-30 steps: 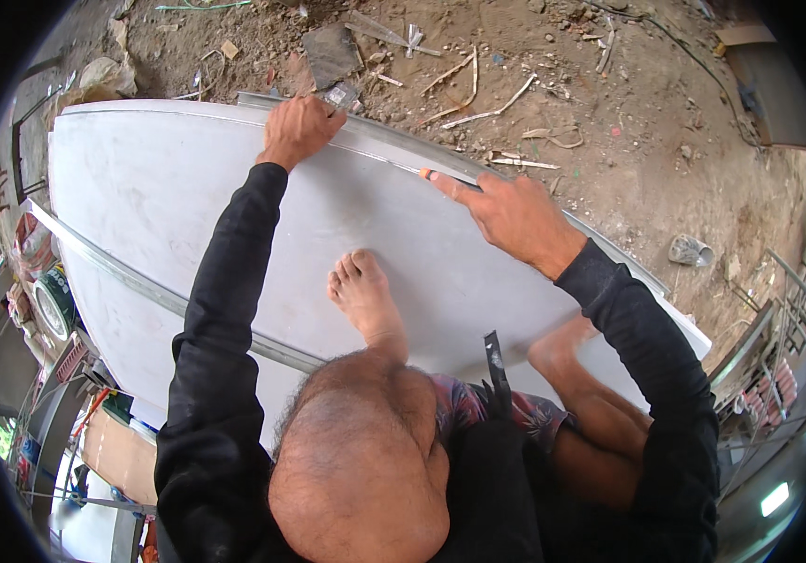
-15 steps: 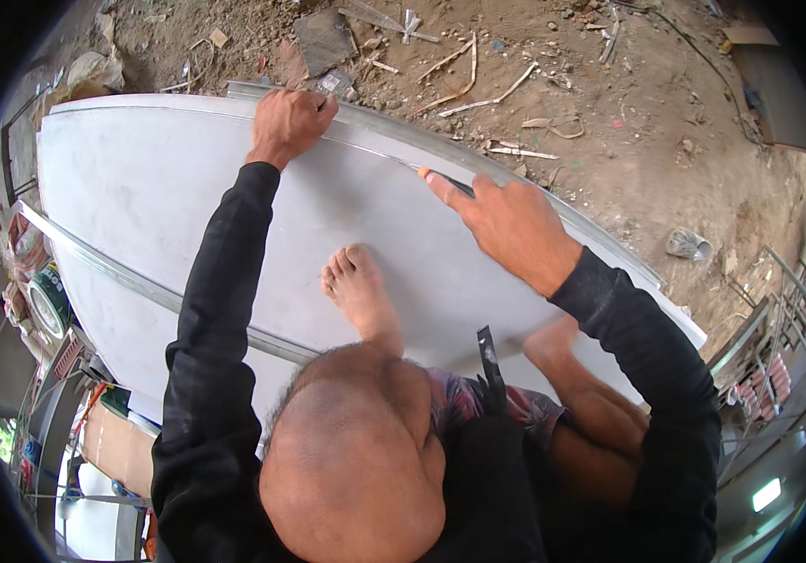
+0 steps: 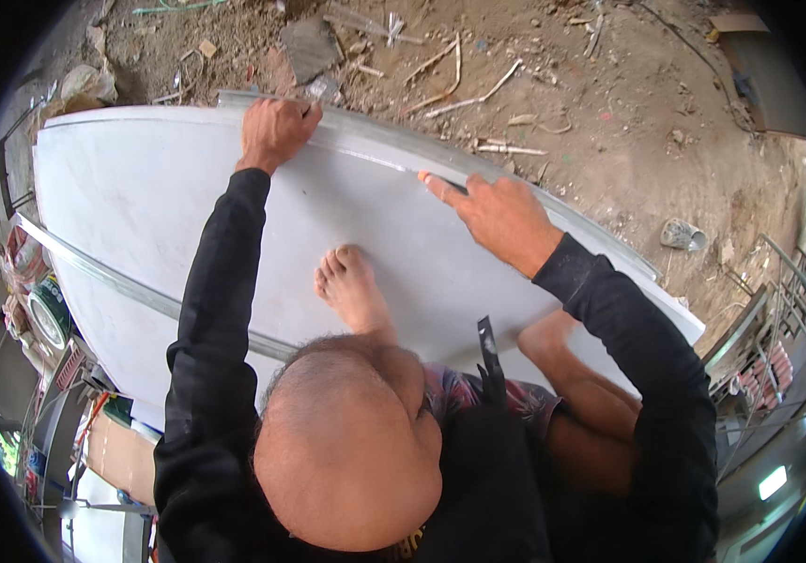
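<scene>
I crouch barefoot on a large white board that lies on the dirt. A long metal strip runs along the board's far edge. My left hand presses down on that strip, with the fingers curled over its far side. My right hand is further right on the same strip. It grips a slim cutting tool whose tip touches the board beside the strip. My left foot and right foot rest flat on the board.
A second metal strip lies across the board's near left part. Sticks, stones and scraps are scattered over the dirt beyond the board. A crushed can lies at right. Racks and clutter stand along the left and right edges.
Both hands stay on the metal strip at about the same spacing. The view has shifted slightly, and no grip has changed.
</scene>
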`<state>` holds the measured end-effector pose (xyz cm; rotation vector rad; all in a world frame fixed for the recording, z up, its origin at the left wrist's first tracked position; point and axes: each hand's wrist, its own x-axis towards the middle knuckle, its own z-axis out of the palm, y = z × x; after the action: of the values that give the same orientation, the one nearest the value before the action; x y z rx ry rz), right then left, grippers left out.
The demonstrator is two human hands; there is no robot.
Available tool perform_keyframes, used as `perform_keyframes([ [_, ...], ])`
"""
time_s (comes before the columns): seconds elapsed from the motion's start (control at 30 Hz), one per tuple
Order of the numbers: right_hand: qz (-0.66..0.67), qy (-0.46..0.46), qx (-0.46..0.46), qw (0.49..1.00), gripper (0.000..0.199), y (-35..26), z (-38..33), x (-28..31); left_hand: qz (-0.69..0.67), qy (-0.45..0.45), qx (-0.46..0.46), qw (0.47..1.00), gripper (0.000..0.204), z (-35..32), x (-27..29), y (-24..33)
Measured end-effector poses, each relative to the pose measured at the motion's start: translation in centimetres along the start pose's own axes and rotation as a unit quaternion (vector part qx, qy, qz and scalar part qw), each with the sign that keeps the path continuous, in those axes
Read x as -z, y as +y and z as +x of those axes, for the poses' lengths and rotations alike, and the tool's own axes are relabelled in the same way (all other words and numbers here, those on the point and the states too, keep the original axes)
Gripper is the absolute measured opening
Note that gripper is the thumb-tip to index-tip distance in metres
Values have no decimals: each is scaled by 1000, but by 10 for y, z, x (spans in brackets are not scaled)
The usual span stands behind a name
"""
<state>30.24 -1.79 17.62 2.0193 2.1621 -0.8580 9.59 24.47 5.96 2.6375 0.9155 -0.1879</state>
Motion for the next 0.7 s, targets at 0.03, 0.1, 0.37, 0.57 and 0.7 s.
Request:
perform_keyframes([
  [0.03, 2, -10, -6, 1000, 68, 1, -6, 3, 3, -8, 8, 1000, 42, -1, 2, 1],
  [0.1, 10, -35, -13, 999, 68, 1, -23, 13, -4, 35, -21, 999, 44, -7, 0, -2],
  [0.37, -8, -23, -22, 999, 68, 12, -40, -8, 25, 2, 3, 1000, 41, -1, -1, -1],
  [0.57, -24, -92, -39, 995, 60, 21, -89, 17, 29, -25, 24, 999, 42, -4, -5, -6],
  [0.7, -37, -52, -37, 997, 60, 24, -78, -2, 29, -9, 9, 1000, 42, -2, -7, -3],
])
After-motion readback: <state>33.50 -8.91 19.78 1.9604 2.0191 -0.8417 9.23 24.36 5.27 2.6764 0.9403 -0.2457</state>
